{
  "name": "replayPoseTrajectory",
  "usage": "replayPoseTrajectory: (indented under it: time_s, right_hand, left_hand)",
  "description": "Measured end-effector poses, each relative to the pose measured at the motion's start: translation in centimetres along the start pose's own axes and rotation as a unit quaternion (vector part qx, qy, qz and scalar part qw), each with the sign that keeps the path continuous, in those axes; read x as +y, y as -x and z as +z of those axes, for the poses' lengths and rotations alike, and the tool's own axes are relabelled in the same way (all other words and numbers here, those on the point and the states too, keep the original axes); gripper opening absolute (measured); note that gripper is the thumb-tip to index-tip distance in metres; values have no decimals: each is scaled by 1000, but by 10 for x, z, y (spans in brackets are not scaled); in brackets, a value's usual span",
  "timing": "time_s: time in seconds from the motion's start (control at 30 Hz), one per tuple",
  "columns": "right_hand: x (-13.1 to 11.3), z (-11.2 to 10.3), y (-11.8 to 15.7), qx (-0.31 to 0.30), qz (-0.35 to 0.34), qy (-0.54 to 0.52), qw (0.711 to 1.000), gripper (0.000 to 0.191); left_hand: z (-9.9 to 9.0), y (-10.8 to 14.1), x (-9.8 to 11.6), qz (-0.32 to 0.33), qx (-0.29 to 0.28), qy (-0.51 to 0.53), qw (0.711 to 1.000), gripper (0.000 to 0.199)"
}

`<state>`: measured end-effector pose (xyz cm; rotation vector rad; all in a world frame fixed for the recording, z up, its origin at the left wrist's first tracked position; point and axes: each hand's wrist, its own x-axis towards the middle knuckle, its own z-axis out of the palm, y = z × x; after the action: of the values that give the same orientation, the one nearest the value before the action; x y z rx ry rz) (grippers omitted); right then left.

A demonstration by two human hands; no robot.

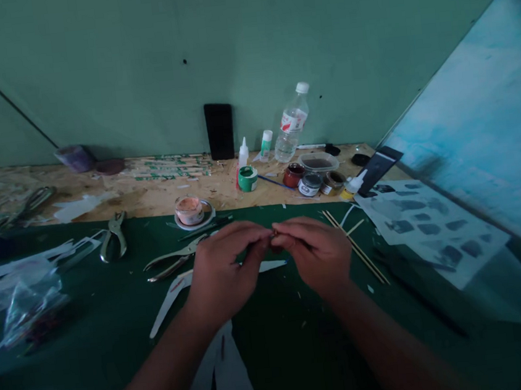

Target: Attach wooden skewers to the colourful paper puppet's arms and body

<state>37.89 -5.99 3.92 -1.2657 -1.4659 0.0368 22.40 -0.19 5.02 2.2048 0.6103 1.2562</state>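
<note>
My left hand (231, 266) and my right hand (317, 251) meet over the green mat (296, 352), thumbs and forefingers pinched. Between the fingertips is a tiny reddish piece (272, 233), too small and too covered to name. Beneath my left hand lies a white cut-out strip (172, 300), partly hidden by it. Nearer to me, more white cut pieces (230, 372) rest below my left wrist. Metal pliers-like tool (174, 260) handles stick out left of that hand. Thin wooden sticks (360, 253) lie just right of my right hand.
Behind stand an open pink jar (189, 210), a green paint jar (247, 179), a plastic bottle (293, 123), several small paint pots (310, 183) and a leaning phone (220, 131). A hole punch (113, 238) and plastic bag (31, 296) lie left; printed sheets (426, 221) lie right.
</note>
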Motion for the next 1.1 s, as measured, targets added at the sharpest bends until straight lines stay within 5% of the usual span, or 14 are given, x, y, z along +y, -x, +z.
replayPoseTrajectory:
  time_s: [0.13,0.2,0.33,0.43,0.6,0.77,0.93,1.1]
  right_hand:
    - [22,-28,-17,-67,152,-33,986,22]
    - [33,-42,-23,-180,204,30,962,26]
    - [42,-48,-22,-439,174,161,867,28]
    - [44,-37,-14,-500,137,200,831,22]
    - [41,-30,-13,-471,72,169,863,7]
    - [7,-29,-15,-271,76,-64,957,53]
    - [-27,-14,-4,-206,124,-245,939,53]
    - [-26,-10,-6,-265,230,-226,909,43]
  left_hand:
    - [-3,-1,-10,45,10,-83,995,10]
    - [-3,-1,-14,62,-3,-114,992,9]
    - [1,2,-19,99,-54,-171,979,11]
    - [5,3,-20,109,-90,-190,972,12]
    - [-5,-1,-1,123,-65,-183,973,9]
    - [-21,-5,42,11,102,119,988,7]
    - [0,-2,49,-174,101,465,862,6]
    - [23,2,29,-252,118,477,833,10]
